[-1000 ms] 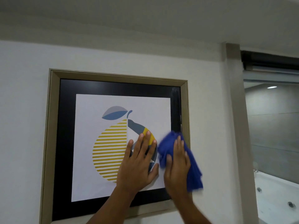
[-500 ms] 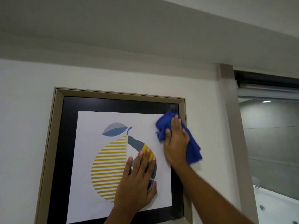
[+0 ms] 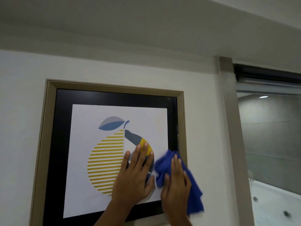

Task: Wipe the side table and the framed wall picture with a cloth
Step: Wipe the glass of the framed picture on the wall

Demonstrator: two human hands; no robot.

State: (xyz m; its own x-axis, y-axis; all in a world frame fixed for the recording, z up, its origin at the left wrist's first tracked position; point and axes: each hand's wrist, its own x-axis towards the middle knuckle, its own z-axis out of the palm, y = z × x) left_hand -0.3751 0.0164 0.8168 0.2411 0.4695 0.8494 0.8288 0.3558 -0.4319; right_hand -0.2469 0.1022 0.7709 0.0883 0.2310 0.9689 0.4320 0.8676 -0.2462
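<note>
A framed picture (image 3: 48,128) with a beige frame, black mat and a striped yellow fruit print hangs on the white wall. My left hand (image 3: 135,175) lies flat on the glass over the print's right half, fingers spread. My right hand (image 3: 175,185) presses a bunched blue cloth (image 3: 193,196) against the lower right part of the glass and frame. The cloth hangs down past the frame's right edge. The side table is out of view.
A beige pillar (image 3: 231,128) stands right of the picture. Beyond it a glass partition (image 3: 268,136) shows a grey-walled bathroom with a white tub (image 3: 276,201) at the lower right. The ceiling slopes overhead.
My right hand and the cloth have swept down from the picture's upper right corner to its lower right part. My left hand stays flat on the glass.
</note>
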